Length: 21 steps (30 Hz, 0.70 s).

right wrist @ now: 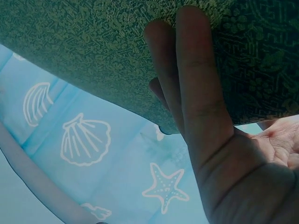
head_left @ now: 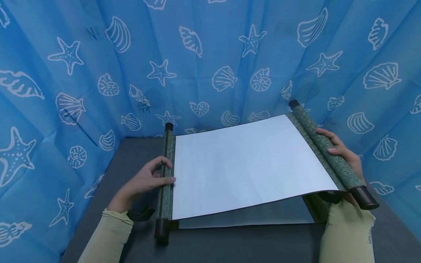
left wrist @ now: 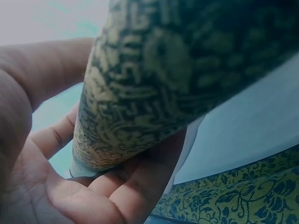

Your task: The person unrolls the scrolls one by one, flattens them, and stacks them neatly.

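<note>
A scroll with a blank white sheet [head_left: 243, 168] is spread between two green patterned ends with dark knobs. At its left end, my left hand [head_left: 141, 182] grips the slim roller [head_left: 169, 146], thumb in front and other fingers wrapped behind. My right hand [head_left: 348, 157] holds the thicker right roll [head_left: 307, 122], which is raised and tilted above the table. In the right wrist view, straight fingers [right wrist: 198, 70] lie along the green brocade [right wrist: 93, 51]. The left wrist view shows the left palm and fingers [left wrist: 140, 186] around the patterned roller [left wrist: 126, 107].
Beneath the raised sheet, a further greyish section [head_left: 246, 215] lies on the dark table [head_left: 230, 244], with a green band [head_left: 317, 208] at its right. A blue curtain [head_left: 210, 47] with white shell and starfish prints hangs behind and at both sides.
</note>
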{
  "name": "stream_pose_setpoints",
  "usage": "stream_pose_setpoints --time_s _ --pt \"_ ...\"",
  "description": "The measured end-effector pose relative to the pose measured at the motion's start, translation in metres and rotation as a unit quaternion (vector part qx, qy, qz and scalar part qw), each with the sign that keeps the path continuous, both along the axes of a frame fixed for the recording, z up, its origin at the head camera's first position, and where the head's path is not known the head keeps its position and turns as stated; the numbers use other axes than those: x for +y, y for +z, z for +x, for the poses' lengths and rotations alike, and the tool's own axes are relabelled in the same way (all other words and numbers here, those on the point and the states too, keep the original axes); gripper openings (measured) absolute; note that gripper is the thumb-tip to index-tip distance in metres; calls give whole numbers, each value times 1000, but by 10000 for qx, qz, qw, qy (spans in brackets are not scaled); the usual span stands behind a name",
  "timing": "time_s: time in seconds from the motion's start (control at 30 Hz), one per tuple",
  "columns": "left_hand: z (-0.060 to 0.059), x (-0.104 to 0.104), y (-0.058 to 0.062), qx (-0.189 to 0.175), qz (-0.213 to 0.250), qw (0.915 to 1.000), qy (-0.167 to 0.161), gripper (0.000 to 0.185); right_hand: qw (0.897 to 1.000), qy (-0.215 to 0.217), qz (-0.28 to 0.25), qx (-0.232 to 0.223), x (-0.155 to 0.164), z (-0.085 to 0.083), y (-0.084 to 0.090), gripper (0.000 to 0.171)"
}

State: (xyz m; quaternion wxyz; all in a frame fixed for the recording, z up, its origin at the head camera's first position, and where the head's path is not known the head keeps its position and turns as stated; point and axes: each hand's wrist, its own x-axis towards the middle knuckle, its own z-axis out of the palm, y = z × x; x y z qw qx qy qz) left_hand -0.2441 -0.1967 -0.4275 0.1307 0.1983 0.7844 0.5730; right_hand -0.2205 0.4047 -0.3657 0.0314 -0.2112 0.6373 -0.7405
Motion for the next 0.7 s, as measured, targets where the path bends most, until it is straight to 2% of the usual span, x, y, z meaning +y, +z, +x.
stream_pose_setpoints --time_s 0.13,0.2,0.3,0.5,0.6,0.7 --pt "-1 0 -1 -3 42 10000 18 42 9998 -77 170 62 2 0 -1 60" --pt "-2 1 -1 -31 28 10000 58 43 10000 64 -49 23 3 1 -1 61" --pt "-3 0 -1 -107 -25 9998 145 42 9956 511 -768 -145 2 2 -1 64" --pt "-2 -1 -1 -302 -71 9993 194 42 9642 1409 -2195 -480 0 8 0 68" --pt "-2 0 -1 -344 -88 9992 185 41 9520 1625 -2531 -564 2 9 0 70" --pt "-3 0 -2 -364 -102 9992 129 41 9488 1685 -2609 -578 5 9 -1 71"
